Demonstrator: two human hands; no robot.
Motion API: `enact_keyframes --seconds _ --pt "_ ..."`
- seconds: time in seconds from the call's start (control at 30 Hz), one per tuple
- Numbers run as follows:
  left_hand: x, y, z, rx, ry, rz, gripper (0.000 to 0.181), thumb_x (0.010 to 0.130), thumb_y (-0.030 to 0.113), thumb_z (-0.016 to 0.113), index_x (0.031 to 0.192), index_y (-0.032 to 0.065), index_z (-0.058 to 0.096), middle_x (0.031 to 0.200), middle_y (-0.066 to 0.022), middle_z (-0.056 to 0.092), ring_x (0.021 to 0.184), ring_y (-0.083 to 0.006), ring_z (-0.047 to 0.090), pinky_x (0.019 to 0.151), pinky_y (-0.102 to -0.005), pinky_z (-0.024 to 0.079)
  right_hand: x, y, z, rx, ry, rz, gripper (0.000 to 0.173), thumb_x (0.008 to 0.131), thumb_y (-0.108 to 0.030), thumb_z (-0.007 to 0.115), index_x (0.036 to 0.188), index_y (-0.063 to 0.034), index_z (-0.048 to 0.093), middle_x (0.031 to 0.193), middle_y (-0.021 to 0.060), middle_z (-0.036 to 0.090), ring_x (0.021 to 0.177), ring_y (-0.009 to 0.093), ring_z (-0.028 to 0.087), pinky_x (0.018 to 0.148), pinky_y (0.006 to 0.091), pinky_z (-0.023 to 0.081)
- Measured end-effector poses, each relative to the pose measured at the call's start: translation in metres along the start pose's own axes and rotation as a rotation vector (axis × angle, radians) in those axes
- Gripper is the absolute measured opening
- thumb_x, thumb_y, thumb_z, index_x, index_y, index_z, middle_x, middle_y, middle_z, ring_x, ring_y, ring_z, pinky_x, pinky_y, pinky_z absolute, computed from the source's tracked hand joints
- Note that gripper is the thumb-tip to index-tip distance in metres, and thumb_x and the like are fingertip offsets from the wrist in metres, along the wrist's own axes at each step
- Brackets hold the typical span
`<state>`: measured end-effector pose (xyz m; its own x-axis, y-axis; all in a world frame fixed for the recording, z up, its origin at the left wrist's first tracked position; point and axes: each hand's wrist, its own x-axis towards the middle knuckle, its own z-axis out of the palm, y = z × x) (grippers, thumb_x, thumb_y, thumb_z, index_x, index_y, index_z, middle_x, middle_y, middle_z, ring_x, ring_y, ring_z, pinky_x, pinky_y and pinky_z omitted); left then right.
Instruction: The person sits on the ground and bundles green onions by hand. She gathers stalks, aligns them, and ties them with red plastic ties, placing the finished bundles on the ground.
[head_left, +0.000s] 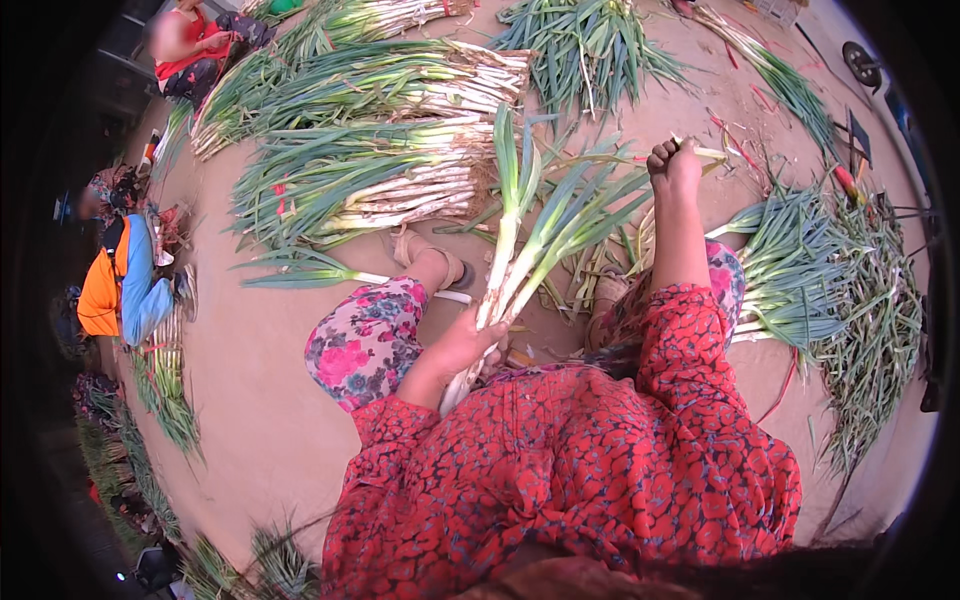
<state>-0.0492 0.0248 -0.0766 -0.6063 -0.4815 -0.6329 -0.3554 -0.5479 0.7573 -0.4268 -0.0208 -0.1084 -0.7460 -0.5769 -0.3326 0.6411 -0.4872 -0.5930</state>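
Note:
My left hand (469, 341) is closed around the white stalks of a few green onions (514, 277), whose green leaves fan out away from me. To the right, my right hand (675, 169) is raised off the floor, fingers curled on a pale, yellowish stripped leaf (709, 153). One green onion (367, 277) lies on the floor by my left foot. Trimmed leaves (581, 281) lie between my feet. Beyond my left foot is a large pile of green onions (420, 180) with their roots to the right.
More green onions (787, 262) lie at my right, beside a heap of leaf waste (874, 322). Another pile (585, 52) is at the top. A person in red (191, 49) sits at the upper left; a person in orange and blue (124, 281) is at the left.

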Motion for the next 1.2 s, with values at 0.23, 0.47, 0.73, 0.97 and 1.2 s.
enact_keyframes --seconds 0.23,0.47,0.73,0.97,1.2 --pt "-0.003 0.030 -0.028 -0.417 -0.156 0.262 0.030 0.082 0.017 0.062 0.104 0.0064 0.045 0.066 0.0002 0.043 0.046 -0.0060 0.040 0.037 -0.0187 0.034 -0.007 0.032 -0.047 -0.391 0.192 0.011 0.028 0.092 -0.031 0.041 0.090 -0.0030 0.045 0.074 0.0053 0.051 0.056 0.014 0.051 0.044 0.0236 0.040" --pt "-0.009 0.030 -0.057 -1.022 -0.631 0.346 0.041 0.084 0.018 0.059 0.115 0.0032 0.038 0.063 -0.0008 0.039 0.041 -0.0049 0.036 0.031 -0.0164 0.031 -0.120 0.112 -0.004 -1.350 -0.829 -0.269 0.059 0.077 -0.017 0.064 0.124 0.0024 0.035 0.113 0.0193 0.045 0.075 0.020 0.059 0.070 0.0301 0.048" --pt "-0.007 0.020 -0.047 -0.998 -0.777 0.296 0.051 0.084 0.015 0.059 0.126 0.0041 0.033 0.061 -0.0020 0.038 0.037 -0.0051 0.035 0.029 -0.0173 0.032 -0.170 0.143 0.085 -1.109 -1.234 -0.442 0.025 0.077 -0.017 0.055 0.096 0.0001 0.056 0.090 0.0205 0.059 0.084 0.033 0.058 0.073 0.0388 0.046" --pt "-0.036 0.021 -0.050 -0.837 -0.595 0.244 0.050 0.079 0.018 0.065 0.115 -0.0041 0.038 0.057 -0.0019 0.036 0.034 -0.0047 0.031 0.027 -0.0180 0.028 -0.061 0.107 0.037 -1.609 -0.436 -0.026 0.035 0.082 -0.023 0.053 0.105 0.0036 0.049 0.107 0.0268 0.051 0.103 0.037 0.051 0.082 0.0437 0.042" --pt "-0.028 0.023 -0.060 -0.852 -0.628 0.250 0.050 0.078 0.016 0.065 0.114 -0.0044 0.038 0.056 -0.0020 0.036 0.034 -0.0049 0.031 0.027 -0.0186 0.027 -0.100 0.063 0.032 -1.272 -0.511 -0.801 0.048 0.076 -0.017 0.063 0.117 -0.0014 0.043 0.112 0.0189 0.047 0.104 0.036 0.047 0.087 0.0405 0.039"
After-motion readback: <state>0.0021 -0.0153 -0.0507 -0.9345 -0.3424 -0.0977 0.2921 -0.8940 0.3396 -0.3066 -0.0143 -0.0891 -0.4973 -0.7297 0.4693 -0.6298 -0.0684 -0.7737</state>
